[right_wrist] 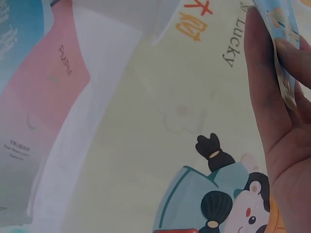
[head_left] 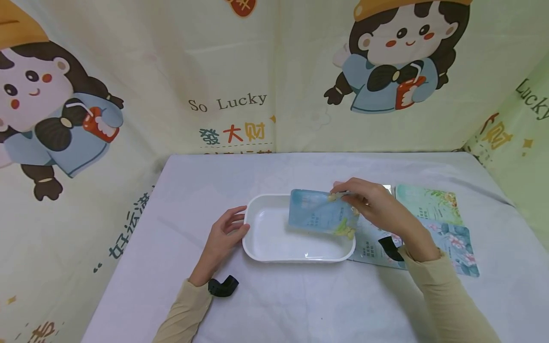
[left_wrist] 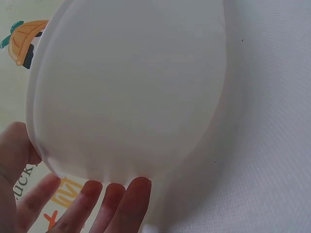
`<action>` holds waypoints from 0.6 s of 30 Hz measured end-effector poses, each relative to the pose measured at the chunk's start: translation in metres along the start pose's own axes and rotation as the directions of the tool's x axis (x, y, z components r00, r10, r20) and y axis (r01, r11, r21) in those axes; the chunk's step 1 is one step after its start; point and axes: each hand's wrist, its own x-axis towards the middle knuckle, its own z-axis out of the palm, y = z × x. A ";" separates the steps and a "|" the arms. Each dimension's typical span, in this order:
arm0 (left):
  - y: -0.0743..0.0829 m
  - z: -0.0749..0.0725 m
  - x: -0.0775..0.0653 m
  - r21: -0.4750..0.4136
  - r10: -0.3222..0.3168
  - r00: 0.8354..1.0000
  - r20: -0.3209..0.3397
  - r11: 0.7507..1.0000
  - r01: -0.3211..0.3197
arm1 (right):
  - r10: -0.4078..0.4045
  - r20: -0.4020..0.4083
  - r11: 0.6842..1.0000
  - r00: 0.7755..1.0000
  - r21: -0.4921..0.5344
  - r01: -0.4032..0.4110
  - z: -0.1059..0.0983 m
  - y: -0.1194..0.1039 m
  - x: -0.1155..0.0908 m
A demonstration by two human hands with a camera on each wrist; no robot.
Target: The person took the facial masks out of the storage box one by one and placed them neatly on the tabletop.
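Note:
Near the middle of the table, a white rectangular tray (head_left: 274, 247) has my left hand (head_left: 225, 231) at its left end. In the left wrist view, the thumb lies by the rim and the fingertips press the tray's wall (left_wrist: 131, 87). My right hand (head_left: 379, 205) pinches a light blue facial mask packet (head_left: 319, 212) by its upper right edge. That packet hangs tilted over the tray's right half. Thumb and fingers close on the packet's edge (right_wrist: 284, 29) in the right wrist view.
Right of the tray lie more packets: a green one (head_left: 429, 202), a blue flowered one (head_left: 456, 245) and a pale one (head_left: 369, 245) partly under the right arm. A pink packet (right_wrist: 48, 97) shows in the right wrist view. Printed cloth (head_left: 300, 71) hangs behind the white-covered table.

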 end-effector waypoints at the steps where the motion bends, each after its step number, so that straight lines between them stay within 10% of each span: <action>1: 0.000 0.000 0.000 0.001 0.000 1.000 0.000 1.000 0.000 | 0.000 0.000 1.000 1.000 -0.003 0.000 -0.001 0.000 0.000; 18: 0.000 0.002 -0.001 -0.003 0.020 1.000 0.002 1.000 -0.020 | -0.035 -0.032 0.999 0.999 -0.003 0.035 -0.018 0.007 -0.013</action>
